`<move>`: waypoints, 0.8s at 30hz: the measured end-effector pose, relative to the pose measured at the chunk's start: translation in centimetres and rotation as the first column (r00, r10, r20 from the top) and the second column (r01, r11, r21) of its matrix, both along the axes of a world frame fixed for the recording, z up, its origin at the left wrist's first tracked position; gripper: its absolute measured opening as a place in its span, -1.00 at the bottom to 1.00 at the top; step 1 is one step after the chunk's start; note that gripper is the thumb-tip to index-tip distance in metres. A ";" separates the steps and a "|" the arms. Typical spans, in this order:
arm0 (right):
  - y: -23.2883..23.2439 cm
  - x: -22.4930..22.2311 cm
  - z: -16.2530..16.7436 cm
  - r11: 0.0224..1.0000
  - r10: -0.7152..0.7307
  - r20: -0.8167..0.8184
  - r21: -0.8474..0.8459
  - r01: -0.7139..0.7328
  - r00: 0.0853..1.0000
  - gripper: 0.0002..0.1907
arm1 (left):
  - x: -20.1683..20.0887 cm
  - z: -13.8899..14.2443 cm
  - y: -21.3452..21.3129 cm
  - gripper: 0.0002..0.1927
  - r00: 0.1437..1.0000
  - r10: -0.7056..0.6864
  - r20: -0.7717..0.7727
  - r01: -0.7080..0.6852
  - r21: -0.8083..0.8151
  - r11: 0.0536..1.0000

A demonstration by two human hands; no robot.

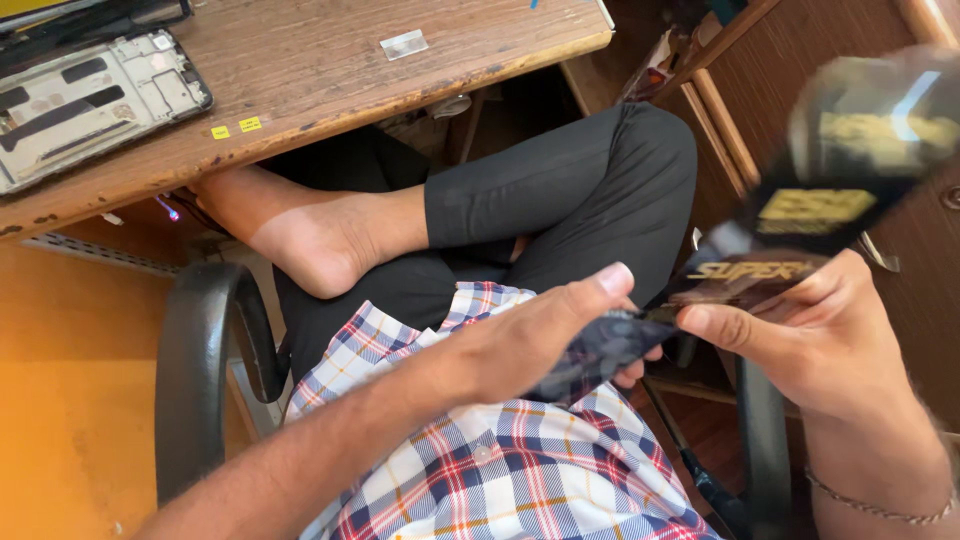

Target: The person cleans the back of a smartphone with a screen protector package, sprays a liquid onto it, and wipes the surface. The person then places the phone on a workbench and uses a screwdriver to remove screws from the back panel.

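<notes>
My left hand (530,335) pinches the lower end of a dark glossy packet (790,215) with gold printing, thumb on top. The upper part of the same packet rests in my right hand (810,335), thumb pressed on its face. The packet rises blurred toward the upper right, close to the camera. Both hands hover over my lap, above a plaid shirt (500,460) and crossed legs in dark trousers (570,190).
A worn wooden desk (330,70) lies ahead with an opened device frame (90,100) at its left and a small clear piece (403,44). The black chair armrest (200,370) curves at left. Wooden cabinets (800,60) stand at right.
</notes>
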State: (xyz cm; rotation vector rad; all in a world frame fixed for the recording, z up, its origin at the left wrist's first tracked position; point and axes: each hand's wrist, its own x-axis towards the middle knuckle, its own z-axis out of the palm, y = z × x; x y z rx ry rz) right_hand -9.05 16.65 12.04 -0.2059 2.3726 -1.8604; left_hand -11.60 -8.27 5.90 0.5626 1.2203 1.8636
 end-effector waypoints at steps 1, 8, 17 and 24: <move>0.1 0.1 0.0 0.999 -0.036 0.007 0.006 0.036 0.999 -0.81 | -0.1 0.1 -0.4 -0.16 0.999 -0.035 0.025 0.035 -0.004 0.999; 0.4 0.6 -1.4 0.968 -0.225 -0.080 -0.134 0.213 0.971 -0.80 | -0.9 1.9 -1.1 -0.21 0.994 -0.056 0.099 0.053 0.034 0.998; 0.4 3.6 -4.2 0.946 -0.325 0.240 0.062 0.319 0.915 -0.86 | 0.5 0.1 -0.7 -0.09 0.984 -0.122 0.131 0.142 -0.159 0.977; 2.9 6.8 -8.5 0.970 -0.236 0.129 0.086 0.227 0.963 -0.85 | 4.2 -5.5 2.6 -0.07 0.954 -0.106 0.281 0.143 -0.113 0.983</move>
